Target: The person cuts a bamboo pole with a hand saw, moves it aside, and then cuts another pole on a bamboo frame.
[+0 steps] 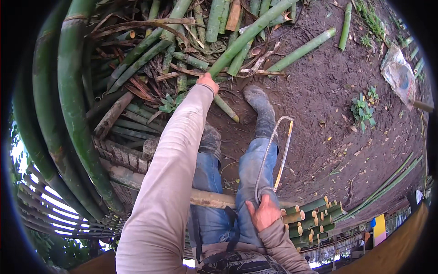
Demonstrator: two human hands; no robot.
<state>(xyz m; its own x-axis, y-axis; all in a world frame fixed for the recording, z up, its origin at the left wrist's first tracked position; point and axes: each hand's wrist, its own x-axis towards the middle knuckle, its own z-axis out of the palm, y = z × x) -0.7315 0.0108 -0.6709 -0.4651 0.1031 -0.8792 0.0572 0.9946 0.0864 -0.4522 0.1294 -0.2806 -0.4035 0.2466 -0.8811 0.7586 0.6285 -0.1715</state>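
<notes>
Green bamboo pole (248,36) gripped by left hand (207,82), pulling it from the pile.
Right hand (264,213) fingers closed on bow saw (273,155); cutting likely follows.

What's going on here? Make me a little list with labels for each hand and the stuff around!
left hand: left hand stretched forward, gripping a long green bamboo pole
right hand: right hand by the thigh, holding a bow saw that points forward
feet: muddy rubber boots on bare dirt ground
ahead: a heap of cut bamboo and dry leaves
right side: stacked cut bamboo pieces
</notes>
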